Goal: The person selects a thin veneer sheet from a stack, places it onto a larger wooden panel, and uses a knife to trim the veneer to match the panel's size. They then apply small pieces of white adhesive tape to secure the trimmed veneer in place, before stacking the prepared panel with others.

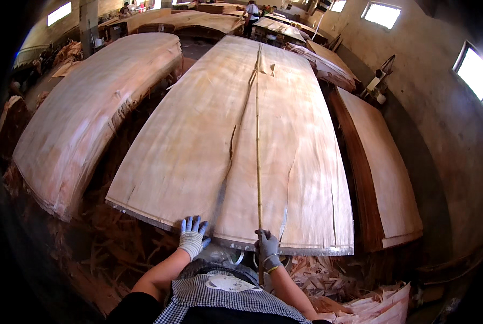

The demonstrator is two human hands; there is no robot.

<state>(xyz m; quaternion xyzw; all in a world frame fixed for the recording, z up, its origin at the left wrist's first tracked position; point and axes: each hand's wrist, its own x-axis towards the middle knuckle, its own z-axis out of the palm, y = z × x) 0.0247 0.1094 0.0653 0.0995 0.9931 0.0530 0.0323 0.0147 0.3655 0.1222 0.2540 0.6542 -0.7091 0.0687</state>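
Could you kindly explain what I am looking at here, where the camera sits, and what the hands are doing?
This is one picture from a wide fisheye camera on a person's head, looking down, so straight edges bend. The gloved left hand rests on the near edge of a stack of thin veneer sheets. The gloved right hand grips a long thin stick that lies along the top sheet, beside a split in it. More stacks stand at both sides, wood scraps lie below, and other people work far behind.
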